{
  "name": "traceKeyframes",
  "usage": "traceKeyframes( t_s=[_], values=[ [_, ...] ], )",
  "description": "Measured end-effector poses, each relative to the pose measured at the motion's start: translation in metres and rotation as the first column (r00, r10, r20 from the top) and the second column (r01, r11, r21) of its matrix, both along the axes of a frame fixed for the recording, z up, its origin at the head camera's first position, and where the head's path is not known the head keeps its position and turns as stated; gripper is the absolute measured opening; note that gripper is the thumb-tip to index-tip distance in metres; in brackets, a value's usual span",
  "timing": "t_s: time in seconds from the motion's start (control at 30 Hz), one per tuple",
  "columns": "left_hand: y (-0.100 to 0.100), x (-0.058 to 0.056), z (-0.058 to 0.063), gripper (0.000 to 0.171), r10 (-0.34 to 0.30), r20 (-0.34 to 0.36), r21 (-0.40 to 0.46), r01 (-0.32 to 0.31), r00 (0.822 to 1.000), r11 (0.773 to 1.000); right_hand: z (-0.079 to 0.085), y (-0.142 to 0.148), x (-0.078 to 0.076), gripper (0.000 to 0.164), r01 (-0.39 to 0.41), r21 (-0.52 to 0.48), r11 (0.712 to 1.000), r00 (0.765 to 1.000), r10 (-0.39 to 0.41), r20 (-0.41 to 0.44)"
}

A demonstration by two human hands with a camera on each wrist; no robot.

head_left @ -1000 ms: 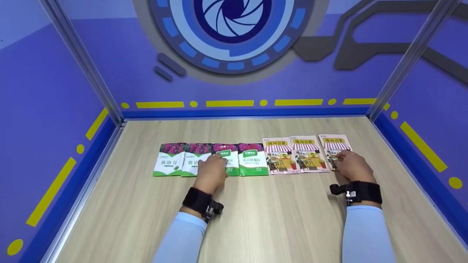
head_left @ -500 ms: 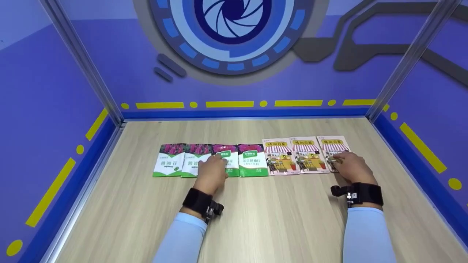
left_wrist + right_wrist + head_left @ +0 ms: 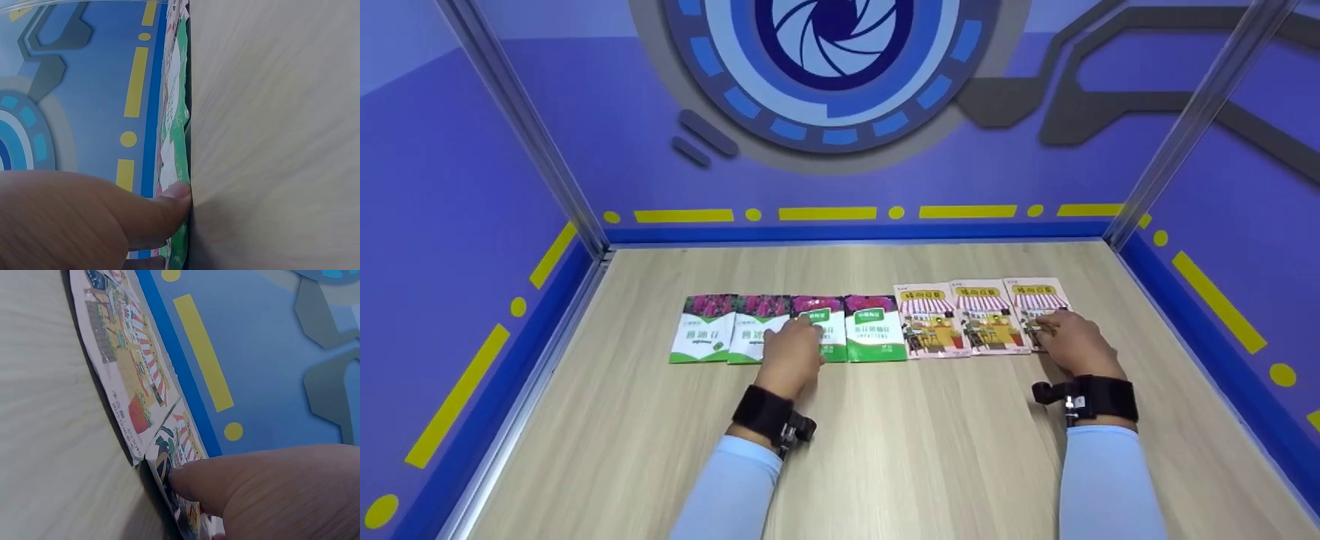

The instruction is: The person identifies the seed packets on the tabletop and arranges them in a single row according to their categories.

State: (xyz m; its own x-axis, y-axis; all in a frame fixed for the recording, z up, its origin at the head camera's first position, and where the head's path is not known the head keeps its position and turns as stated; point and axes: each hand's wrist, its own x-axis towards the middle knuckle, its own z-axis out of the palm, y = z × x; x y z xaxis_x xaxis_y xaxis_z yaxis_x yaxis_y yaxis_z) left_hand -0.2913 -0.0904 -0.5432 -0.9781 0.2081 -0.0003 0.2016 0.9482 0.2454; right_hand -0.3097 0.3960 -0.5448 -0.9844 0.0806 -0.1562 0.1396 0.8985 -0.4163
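Observation:
A row of seed packets lies flat across the table. At its left end are two white-and-green packets with purple flowers (image 3: 701,330), then two green ones with pink flowers (image 3: 875,330). Three pink packets with a striped awning follow, the left (image 3: 931,322) and middle (image 3: 988,319) ones close together. My left hand (image 3: 790,352) rests over the middle of the green packets, its thumb (image 3: 174,197) touching a green lower edge. With its thumb (image 3: 191,481) pressing the face, my right hand (image 3: 1078,346) touches the rightmost pink packet (image 3: 1031,295), which meets its neighbour's edge.
The wooden table (image 3: 915,450) is bounded by a blue back wall (image 3: 810,184) and side walls. Black camera straps (image 3: 765,415) circle both wrists, above light blue sleeves.
My right hand has slid the rightmost pink packet leftward, closing the gap to the middle pink one. My left hand stays on the green packets. The view has shifted slightly.

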Motion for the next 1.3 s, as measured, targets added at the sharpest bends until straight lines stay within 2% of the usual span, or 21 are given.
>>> traceKeyframes(
  t_s=[0.33,0.77,1.03,1.3],
  values=[
    [0.0002,-0.0014,-0.0009,0.051,-0.003,-0.014,-0.01,0.003,1.0,1.0,0.0024,0.0019,-0.0003,0.05,-0.029,-0.005,1.0,1.0,0.029,-0.009],
    [0.0016,-0.0013,0.0003,0.054,0.013,-0.001,-0.011,-0.013,1.0,1.0,0.0047,0.0007,0.0013,0.051,0.013,-0.059,0.998,0.999,-0.011,0.039],
    [0.0007,0.004,-0.0001,0.053,0.01,-0.002,-0.031,-0.01,1.0,0.999,-0.0003,-0.0038,0.0038,0.049,0.015,-0.048,0.999,1.0,-0.014,0.028],
    [0.0021,0.0017,0.0021,0.052,0.002,-0.022,-0.04,-0.003,1.0,0.999,0.0074,-0.0014,0.0018,0.054,0.026,-0.029,0.999,0.999,-0.024,0.043]
  ],
)
